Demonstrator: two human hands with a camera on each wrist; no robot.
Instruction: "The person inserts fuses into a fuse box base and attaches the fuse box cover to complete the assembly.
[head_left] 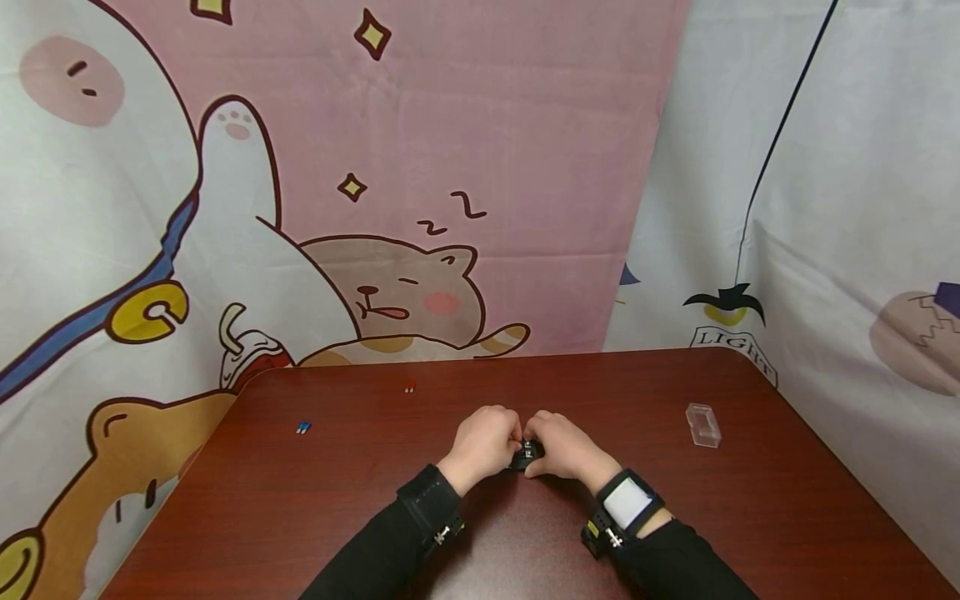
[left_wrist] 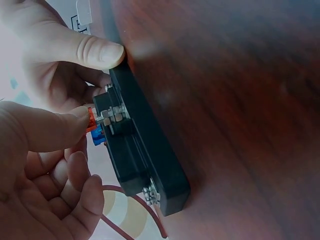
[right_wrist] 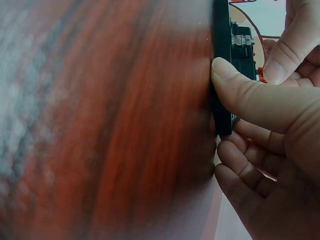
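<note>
A small black fuse block [head_left: 529, 453] with metal screw terminals is held at the middle of the table. My left hand [head_left: 483, 446] pinches a red-orange blade fuse [left_wrist: 91, 120] between thumb and fingers, at the top of the block. Beside that fuse a blue blade fuse [left_wrist: 98, 136] sits on the block. My right hand [head_left: 566, 450] grips one end of the block, its thumb pressed on the base edge in the right wrist view. How deep the red-orange fuse sits cannot be seen.
Small blue pieces [head_left: 303, 427] lie at the left of the brown table [head_left: 300, 517]. Tiny red pieces [head_left: 409, 388] lie near the back edge. A clear plastic box [head_left: 703, 425] stands at the right. A printed cloth [head_left: 555, 167] hangs behind the table.
</note>
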